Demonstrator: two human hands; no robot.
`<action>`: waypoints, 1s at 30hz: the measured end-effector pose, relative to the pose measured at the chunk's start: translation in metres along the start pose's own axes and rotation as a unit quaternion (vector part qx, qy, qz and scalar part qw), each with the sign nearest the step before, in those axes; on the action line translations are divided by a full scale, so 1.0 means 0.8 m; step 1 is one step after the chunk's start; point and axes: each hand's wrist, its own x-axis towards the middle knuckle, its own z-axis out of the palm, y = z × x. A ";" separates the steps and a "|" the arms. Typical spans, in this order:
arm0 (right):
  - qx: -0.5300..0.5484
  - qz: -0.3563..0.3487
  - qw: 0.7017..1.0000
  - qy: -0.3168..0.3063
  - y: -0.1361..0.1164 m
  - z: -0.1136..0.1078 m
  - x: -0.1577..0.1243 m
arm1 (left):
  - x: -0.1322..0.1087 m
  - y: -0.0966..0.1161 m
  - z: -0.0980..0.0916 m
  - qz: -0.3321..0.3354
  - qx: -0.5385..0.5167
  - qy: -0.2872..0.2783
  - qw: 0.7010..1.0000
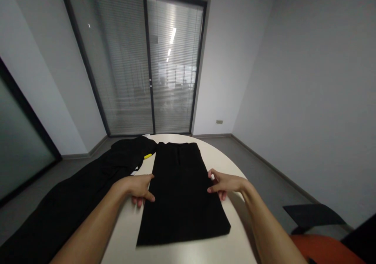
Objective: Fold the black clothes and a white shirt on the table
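On a pale table (188,253), left hand (139,186) and right hand (223,182), half curled, meet opposite edges of a black garment (179,197), grip unclear; even, gentle tension should prevent wrinkles.

1. This is an office, and the room is a small, enclosed one.
2. A wide glass partition (123,68) with a dark frame and fine horizontal blinds fills much of the far side.
3. Through its right-hand pane, bright white strip lights (172,35) run in a row; shapes below them may be desks, but the blinds blur them.
4. A dark-framed frosted glass panel (23,146) stands at the left.
5. Plain pale-grey walls (308,80) meet a grey floor (270,193).
6. Furniture: a cream, round-edged worktop (217,158) and an orange-seated chair with a black armrest (323,250).
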 end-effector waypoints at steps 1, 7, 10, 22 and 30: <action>-0.002 0.015 1.000 -0.020 0.001 0.000 -0.001 | -0.004 0.002 -0.001 -0.002 0.005 -0.004 1.000; -0.023 0.015 0.999 0.025 0.008 -0.003 0.010 | 0.007 0.004 -0.006 -0.050 -0.047 0.043 0.997; -0.044 -0.036 0.992 0.110 0.016 -0.006 0.027 | 0.033 -0.006 -0.008 -0.026 -0.071 0.190 0.979; 0.040 -0.079 0.983 0.158 0.021 -0.007 0.034 | 0.051 -0.017 0.000 -0.020 -0.120 0.197 0.973; 0.002 -0.023 0.998 0.053 0.020 -0.006 0.020 | 0.037 -0.011 -0.002 -0.012 -0.107 0.130 0.986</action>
